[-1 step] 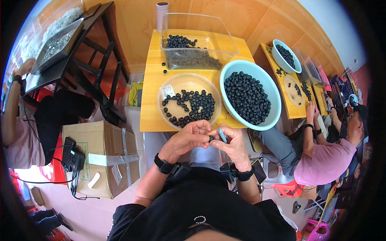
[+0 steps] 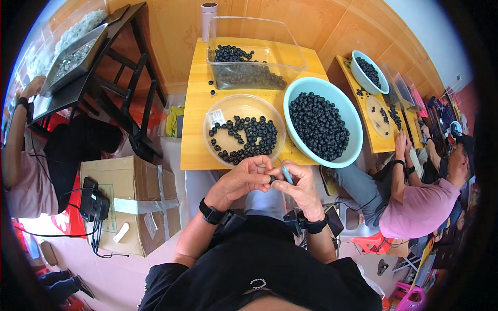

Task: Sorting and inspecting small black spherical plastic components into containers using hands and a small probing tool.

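Just off the near edge of the yellow table (image 2: 194,129), my two hands meet in front of my body. My left hand (image 2: 241,180) pinches a small round black bead-like piece (image 2: 273,178) between thumb and fingers. In my right hand (image 2: 302,191) is a slim light-blue-handled tool (image 2: 287,175), and its fingertips also touch the black piece. The tool's tip is too small to make out. Right beyond my hands lies a shallow round clear tray (image 2: 224,144) with similar black pieces. To its right, a light-blue bowl (image 2: 358,137) is heaped with them.
A clear bin (image 2: 301,65) holding more black pieces stands at the table's back, near a pale bottle (image 2: 208,23). A cardboard box (image 2: 140,181) sits at left. One person works at a dark table (image 2: 78,78) on the left; others (image 2: 423,207) sit at right.
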Tool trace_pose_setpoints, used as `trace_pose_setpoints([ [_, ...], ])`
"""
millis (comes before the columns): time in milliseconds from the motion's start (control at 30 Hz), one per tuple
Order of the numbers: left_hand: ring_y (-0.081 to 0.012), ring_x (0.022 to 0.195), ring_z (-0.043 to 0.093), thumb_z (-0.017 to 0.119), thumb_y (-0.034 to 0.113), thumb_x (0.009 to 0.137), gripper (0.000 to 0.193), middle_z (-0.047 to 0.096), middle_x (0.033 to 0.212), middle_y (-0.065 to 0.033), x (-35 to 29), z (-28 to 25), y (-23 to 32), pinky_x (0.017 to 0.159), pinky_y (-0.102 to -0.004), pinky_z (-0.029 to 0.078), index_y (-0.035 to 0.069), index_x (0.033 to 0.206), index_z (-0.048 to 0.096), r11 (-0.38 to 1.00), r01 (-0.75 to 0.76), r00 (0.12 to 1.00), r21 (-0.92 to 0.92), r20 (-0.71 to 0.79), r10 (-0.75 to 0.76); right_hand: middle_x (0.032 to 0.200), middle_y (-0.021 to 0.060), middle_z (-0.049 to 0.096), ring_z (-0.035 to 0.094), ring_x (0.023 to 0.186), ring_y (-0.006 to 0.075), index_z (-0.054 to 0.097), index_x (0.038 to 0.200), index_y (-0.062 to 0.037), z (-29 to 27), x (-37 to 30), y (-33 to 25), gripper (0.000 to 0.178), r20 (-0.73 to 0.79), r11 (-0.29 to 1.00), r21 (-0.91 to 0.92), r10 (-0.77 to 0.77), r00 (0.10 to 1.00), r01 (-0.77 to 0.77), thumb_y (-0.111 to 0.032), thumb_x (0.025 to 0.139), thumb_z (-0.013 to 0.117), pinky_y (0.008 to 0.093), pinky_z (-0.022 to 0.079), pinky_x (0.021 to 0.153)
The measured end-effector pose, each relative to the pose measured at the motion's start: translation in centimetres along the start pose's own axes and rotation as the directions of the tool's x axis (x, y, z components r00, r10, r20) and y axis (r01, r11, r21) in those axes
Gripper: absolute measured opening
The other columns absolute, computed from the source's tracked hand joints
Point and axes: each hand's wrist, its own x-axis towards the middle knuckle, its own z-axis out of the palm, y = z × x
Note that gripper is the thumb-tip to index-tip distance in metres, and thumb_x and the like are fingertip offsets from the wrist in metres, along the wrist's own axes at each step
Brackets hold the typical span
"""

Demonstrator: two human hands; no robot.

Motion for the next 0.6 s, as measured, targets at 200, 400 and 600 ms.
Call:
trace_pose_setpoints([
  [200,-0.0109,0.078,0.063,0.066,0.002,0.08,0.025,0.061,0.094,-0.0061,0.2,-0.5,-0.7,0.066,-0.0219,0.055,0.007,0.098,0.051,1.0,0.03,0.999,0.0,0.04,-0.03,0.071,-0.0034,0.05,0.044,0.064,0.0048,0.068,0.09,-0.0009,-0.1,-0.4,0.2,0.014,-0.027,0.995,0.087,0.059,0.998,-0.057,-0.002,0.076,0.068,0.0206,0.034,0.058],
  [400,-0.0111,0.078,0.062,0.065,0.007,0.082,0.02,0.063,0.095,-0.006,0.1,0.5,-0.5,0.067,-0.0226,0.054,0.008,0.098,0.053,0.986,0.02,0.997,0.168,-0.075,-0.008,0.071,-0.0024,0.052,0.045,0.064,0.0052,0.068,0.089,-0.0016,-0.8,-0.8,0.3,0.015,-0.034,0.989,-0.145,-0.003,0.999,-0.002,-0.006,0.075,0.07,0.0213,0.035,0.057],
  [600,-0.0109,0.075,0.062,0.063,0.011,0.084,0.016,0.064,0.091,-0.0062,-0.9,-0.1,2.5,0.067,-0.0239,0.054,0.005,0.097,0.057,0.886,-0.02,0.926,0.463,-0.325,0.191,0.07,0.0024,0.056,0.05,0.064,0.0102,0.067,0.087,-0.0027,-5.0,-0.2,0.1,0.016,-0.409,0.866,-0.498,-0.197,0.891,-0.037,-0.006,0.071,0.07,0.0251,0.039,0.059],
])
